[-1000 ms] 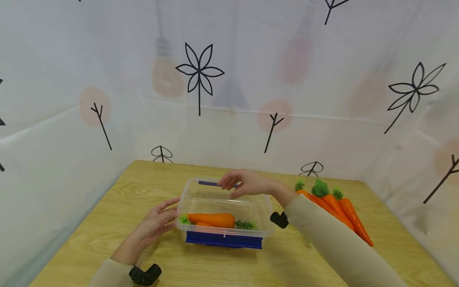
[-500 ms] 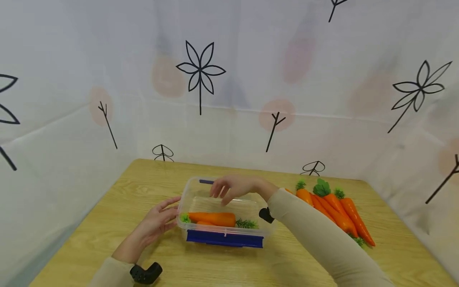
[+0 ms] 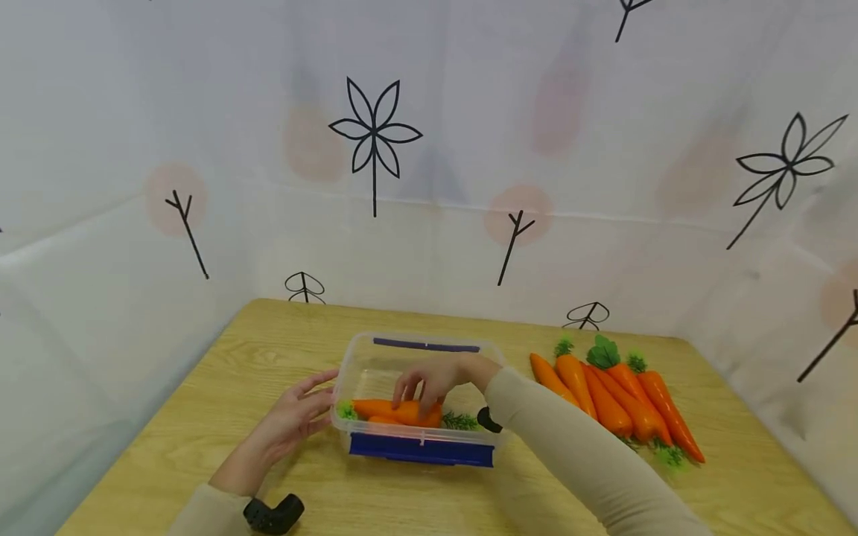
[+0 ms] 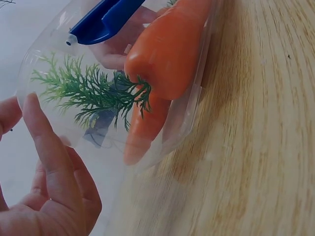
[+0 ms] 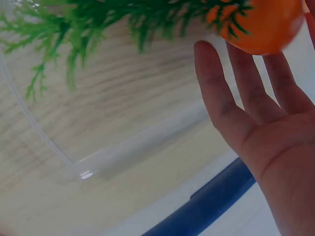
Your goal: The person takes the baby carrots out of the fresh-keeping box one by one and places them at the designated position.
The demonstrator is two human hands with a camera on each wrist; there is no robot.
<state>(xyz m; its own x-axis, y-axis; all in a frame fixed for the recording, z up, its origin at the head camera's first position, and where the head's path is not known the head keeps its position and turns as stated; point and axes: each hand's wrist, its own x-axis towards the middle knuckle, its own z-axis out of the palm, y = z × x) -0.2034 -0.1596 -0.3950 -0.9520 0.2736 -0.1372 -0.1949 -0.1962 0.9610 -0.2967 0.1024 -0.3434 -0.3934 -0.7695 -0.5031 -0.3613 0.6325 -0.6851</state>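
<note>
Left hand point(image 3: 290, 421): fingers straight, resting on clear box point(image 3: 362, 368) at 9 o'clock, steadying it
Right hand point(image 3: 429, 383): fingers spread, touching carrot point(image 3: 375, 408) inside

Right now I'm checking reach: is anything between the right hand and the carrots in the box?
Nothing visible. The right hand is already inside the open box, its fingers on the carrots.

right hand's fingers point(image 3: 410, 390) hiding part of boxed carrot point(image 3: 375, 407), carrot point(image 5: 261, 22) cut by top edge
</note>
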